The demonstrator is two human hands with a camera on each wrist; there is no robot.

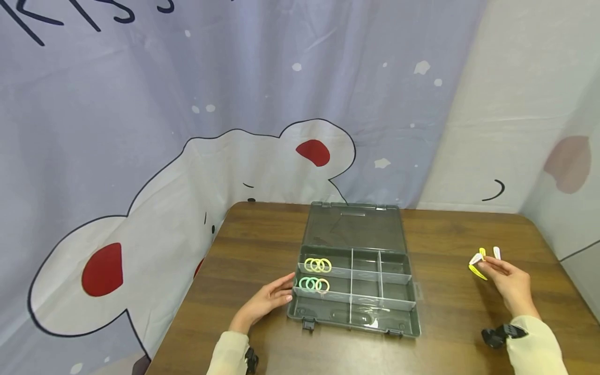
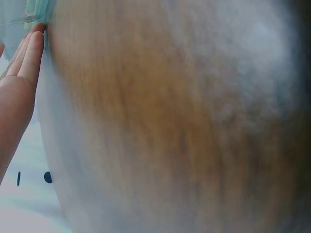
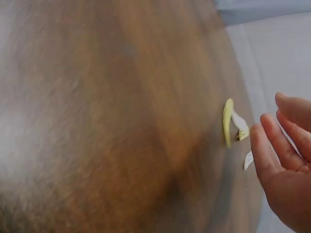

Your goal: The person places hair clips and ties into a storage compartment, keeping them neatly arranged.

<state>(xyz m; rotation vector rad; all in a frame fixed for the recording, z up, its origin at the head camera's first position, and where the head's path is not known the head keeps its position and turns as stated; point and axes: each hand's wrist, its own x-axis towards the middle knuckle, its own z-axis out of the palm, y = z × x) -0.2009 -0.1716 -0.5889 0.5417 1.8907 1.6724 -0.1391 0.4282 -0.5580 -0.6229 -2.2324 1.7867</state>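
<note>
A grey see-through compartment box [image 1: 356, 307] lies on the table with its lid folded back. My left hand [image 1: 264, 302] rests against the box's left side, fingers straight; the left wrist view shows those fingertips [image 2: 35, 41] right at the box edge. Over at the right, my right hand [image 1: 508, 284] reaches over a few hair clips, fingers bent loosely and apart from the thumb. Among them are a yellow clip [image 1: 477, 272] and a white clip [image 1: 497, 253]. The right wrist view has a yellow clip [image 3: 227, 122] on the wood beside the fingers, with nothing visible between them.
Yellow rings [image 1: 317, 265] sit in the box's back left compartment. Green rings [image 1: 307, 283] and a pale yellow one occupy the one in front of it. The raised lid [image 1: 353, 226] lies toward the back edge. A printed curtain [image 1: 262, 166] hangs behind the brown table [image 1: 450, 323].
</note>
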